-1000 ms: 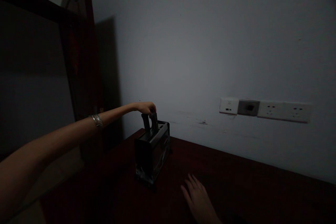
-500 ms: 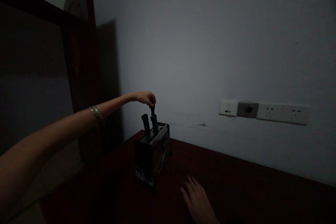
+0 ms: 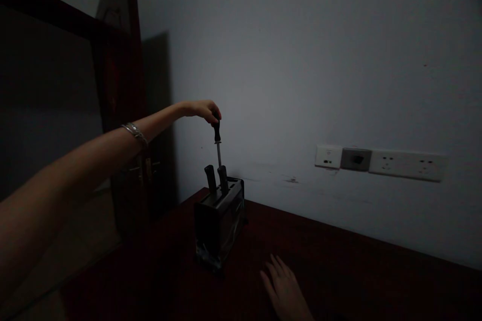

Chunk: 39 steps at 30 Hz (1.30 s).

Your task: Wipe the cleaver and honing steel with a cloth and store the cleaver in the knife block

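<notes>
My left hand point(image 3: 206, 110) is closed around the black handle of a sharpening steel point(image 3: 219, 154), above a dark knife block point(image 3: 219, 220). The steel's thin metal rod shows below the handle and runs down behind the other handles; its lower end is hidden. Two black-handled knives stand in the block: one knife point(image 3: 210, 178) on the left and another knife point(image 3: 223, 179) beside it, their blades out of sight. To the right of the block, my right hand point(image 3: 285, 283) rests palm down on the dark red table point(image 3: 320, 256), fingers slightly spread and holding nothing.
Behind the table rises a pale wall point(image 3: 282, 60) with a row of sockets point(image 3: 406, 164) at the right. A dark wooden door frame point(image 3: 135, 75) stands at the left, with a metal door handle point(image 3: 148, 168) behind my forearm. The light is dim.
My left hand has risen with the sharpening steel, so that part of its metal rod now shows above the block. My right hand, the block and the two knives have stayed in place.
</notes>
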Available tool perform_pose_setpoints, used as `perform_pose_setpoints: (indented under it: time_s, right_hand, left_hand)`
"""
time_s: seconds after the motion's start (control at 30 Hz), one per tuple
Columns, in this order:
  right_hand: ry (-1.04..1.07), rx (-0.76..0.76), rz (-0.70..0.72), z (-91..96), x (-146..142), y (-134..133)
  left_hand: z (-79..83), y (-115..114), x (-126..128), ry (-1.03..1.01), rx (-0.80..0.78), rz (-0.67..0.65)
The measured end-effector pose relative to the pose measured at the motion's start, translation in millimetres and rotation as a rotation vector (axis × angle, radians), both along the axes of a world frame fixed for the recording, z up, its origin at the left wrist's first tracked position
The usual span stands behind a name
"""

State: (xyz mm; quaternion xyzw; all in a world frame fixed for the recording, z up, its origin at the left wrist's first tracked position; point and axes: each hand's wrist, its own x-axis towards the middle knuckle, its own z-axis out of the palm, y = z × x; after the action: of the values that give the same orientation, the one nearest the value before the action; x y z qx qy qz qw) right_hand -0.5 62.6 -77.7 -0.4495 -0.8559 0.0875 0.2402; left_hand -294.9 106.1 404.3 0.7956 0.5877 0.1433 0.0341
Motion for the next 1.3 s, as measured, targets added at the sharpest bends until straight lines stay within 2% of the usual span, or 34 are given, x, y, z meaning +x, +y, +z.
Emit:
perform_pose_setpoints:
  time_s: [0.2, 0.33, 0.43, 0.57, 0.67, 0.77, 0.87, 0.97, 1.03, 1.1, 1.3]
  right_hand:
    - [0.013, -0.011, 0.022, -0.1, 1, 0]
    - [0.067, -0.035, 0.009, 4.4, 2, -4]
    - [0.155, -0.078, -0.014, 9.1, 4, -5]
    - [0.437, -0.183, 0.02, 28.9, 6, -8]
    - [0.634, -0.254, 0.095, 63.3, 3, -17]
    - [0.878, -0.403, 0.226, 108.9, -3, -33]
    - [1.139, -0.637, 0.34, 153.4, -6, -54]
    - [1.362, -0.737, 0.43, 186.0, 0, -75]
    - [1.463, -0.762, 0.44, 197.8, 7, -85]
    - [1.516, -0.802, 0.418, 201.4, 15, -93]
    - [1.632, -0.955, 0.337, 194.6, 37, -108]
  left_hand:
    - [37.7, -17, 5, -0.046, 0.1, 0.01]
    - [57.5, -29, 11, -0.071, 0.203, -0.017]
    - [63.8, -36, 21, -0.083, 0.284, -0.051]
    - [57.2, -48, 47, -0.072, 0.362, -0.107]
    - [44.0, -57, 74, -0.101, 0.396, -0.153]
    - [26.0, -64, 102, -0.16, 0.421, -0.214]
    - [2.7, -69, 127, -0.24, 0.438, -0.29]
    - [-25.7, -74, 148, -0.337, 0.414, -0.382]
    - [-46.1, -77, 160, -0.4, 0.39, -0.438]
    - [-66.6, -80, 170, -0.463, 0.365, -0.486]
    - [-128.9, -98, 199, -0.645, 0.35, -0.553]
